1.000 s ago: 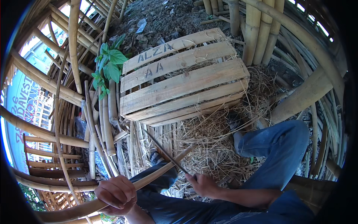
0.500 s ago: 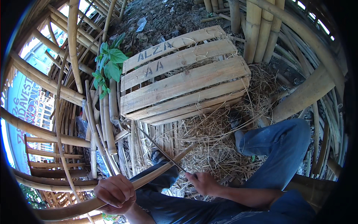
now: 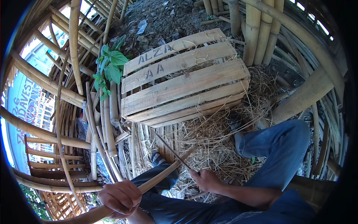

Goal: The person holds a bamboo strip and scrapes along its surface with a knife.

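My left hand (image 3: 121,198) is wrapped around a long split bamboo strip (image 3: 159,175), which slants from the lower left up to a narrow end near the middle. In my closed right hand (image 3: 207,181) is a knife (image 3: 167,146) with a long, thin, dark blade pointing up and to the left. The blade crosses the strip close to its narrow end; whether its edge bites into the bamboo I cannot tell. Most of the knife's handle is hidden by my fingers.
A slatted wooden crate (image 3: 182,82) lies ahead, with a heap of bamboo shavings (image 3: 216,149) in front of it. Bamboo poles (image 3: 108,127) and a leafy plant (image 3: 112,67) stand at the left. Thick bamboo posts (image 3: 257,33) rise at the far right. My bent knee (image 3: 283,145) is at the right.
My left hand and the bamboo strip have shifted slightly right and down. The knife has moved a little to the right, its blade now at a steeper slant.
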The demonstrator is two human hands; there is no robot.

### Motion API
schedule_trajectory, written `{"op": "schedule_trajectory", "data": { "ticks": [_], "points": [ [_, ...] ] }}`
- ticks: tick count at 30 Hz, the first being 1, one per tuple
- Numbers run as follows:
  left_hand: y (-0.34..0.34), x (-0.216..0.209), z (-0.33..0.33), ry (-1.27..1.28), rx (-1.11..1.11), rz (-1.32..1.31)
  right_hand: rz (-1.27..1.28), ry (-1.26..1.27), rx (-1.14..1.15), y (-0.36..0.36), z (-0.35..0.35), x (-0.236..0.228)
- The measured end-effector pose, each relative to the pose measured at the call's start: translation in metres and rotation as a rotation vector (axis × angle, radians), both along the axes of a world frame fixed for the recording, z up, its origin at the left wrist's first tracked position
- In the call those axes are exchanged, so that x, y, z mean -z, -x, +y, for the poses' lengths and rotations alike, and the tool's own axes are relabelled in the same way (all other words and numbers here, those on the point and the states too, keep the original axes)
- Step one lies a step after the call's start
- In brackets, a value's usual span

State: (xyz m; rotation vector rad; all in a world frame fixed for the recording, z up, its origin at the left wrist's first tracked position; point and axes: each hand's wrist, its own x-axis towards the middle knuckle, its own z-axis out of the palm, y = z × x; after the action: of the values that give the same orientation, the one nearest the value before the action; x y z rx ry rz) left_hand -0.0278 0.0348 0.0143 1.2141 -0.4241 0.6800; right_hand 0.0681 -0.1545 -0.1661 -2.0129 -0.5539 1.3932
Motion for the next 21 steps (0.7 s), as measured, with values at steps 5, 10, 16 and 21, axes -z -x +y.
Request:
{"op": "schedule_trajectory", "data": {
  "ticks": [5, 10, 16, 21],
  "points": [
    [-0.001, -0.001, 0.001, 0.008, 0.027, -0.012, -0.037, -0.145, -0.093, -0.002, 0.0, -0.003],
    [-0.003, 0.001, 0.0, 0.02, 0.035, -0.027, 0.081, -0.04, -0.011, -0.003, 0.003, -0.003],
    [0.0, 0.0, 0.002, 0.004, -0.01, -0.003, 0.042, -0.137, -0.054, 0.003, 0.0, 0.003],
    [-0.001, 0.002, -0.001, 0.065, -0.126, -0.021, 0.021, -0.044, 0.023, 0.004, 0.002, 0.006]
  ]
}}
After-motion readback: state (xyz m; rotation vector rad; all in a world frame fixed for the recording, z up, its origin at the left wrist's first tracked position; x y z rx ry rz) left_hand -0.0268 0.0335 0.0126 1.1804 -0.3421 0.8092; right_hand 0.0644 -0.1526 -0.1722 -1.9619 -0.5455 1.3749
